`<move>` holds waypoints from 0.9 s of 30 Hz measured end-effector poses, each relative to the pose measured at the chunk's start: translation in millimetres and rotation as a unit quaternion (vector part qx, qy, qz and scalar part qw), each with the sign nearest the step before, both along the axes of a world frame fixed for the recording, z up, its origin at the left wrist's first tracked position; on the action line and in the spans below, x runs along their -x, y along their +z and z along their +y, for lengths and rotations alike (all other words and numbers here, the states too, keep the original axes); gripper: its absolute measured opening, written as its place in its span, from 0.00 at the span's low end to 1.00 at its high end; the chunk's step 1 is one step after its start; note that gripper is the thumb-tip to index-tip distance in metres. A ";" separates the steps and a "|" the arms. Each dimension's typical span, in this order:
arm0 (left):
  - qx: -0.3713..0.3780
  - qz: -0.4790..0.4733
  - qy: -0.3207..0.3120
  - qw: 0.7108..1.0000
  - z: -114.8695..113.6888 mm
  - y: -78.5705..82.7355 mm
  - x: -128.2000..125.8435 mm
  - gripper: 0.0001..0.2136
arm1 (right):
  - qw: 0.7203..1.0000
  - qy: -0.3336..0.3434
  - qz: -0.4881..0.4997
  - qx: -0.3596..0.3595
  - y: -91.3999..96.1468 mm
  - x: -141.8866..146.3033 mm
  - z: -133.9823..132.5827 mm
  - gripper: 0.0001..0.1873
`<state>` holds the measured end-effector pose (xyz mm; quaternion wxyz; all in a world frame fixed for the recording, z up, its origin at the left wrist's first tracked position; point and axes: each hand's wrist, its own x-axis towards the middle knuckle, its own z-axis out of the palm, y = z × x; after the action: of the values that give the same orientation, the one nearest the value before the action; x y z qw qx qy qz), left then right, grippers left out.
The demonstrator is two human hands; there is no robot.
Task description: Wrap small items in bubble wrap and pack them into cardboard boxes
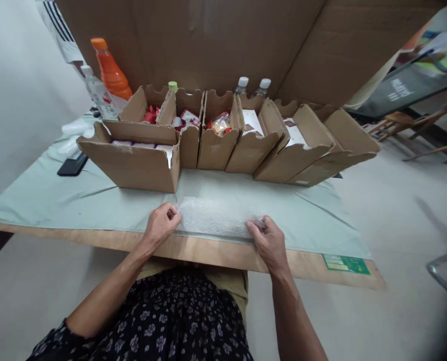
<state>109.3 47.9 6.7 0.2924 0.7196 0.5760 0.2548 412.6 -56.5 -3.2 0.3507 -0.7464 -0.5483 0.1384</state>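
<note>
A clear bubble wrap sheet lies along the front of the table, stretched between both my hands. My left hand pinches its left end, fingers closed. At the other end, my right hand grips the wrap between thumb and fingers. Just beyond the sheet stands a low cardboard box with white packets in it. Whether anything lies inside the wrap, I cannot tell.
Several open cardboard boxes line the back, holding packets and cartons. An orange drink bottle and a clear bottle stand at back left, near a black phone. A tall cardboard panel rises behind.
</note>
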 end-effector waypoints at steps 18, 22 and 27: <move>-0.135 0.002 -0.245 0.960 -27.0 52.8 8.7 0.09 | 0.992 0.103 -0.056 -0.035 26.6 6.6 -4.0 0.29; -0.342 0.031 -0.194 0.919 8.9 120.1 52.6 0.10 | 0.976 0.117 -0.072 -0.166 84.5 38.2 33.6 0.30; -0.344 0.011 0.018 0.939 89.4 178.4 107.4 0.13 | 0.918 0.168 -0.101 -0.345 151.1 98.1 118.6 0.28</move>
<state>1.9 137.3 185.2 0.0158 0.7685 0.4691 0.4348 314.6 62.1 147.9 0.5012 -0.4861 -0.7115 -0.0788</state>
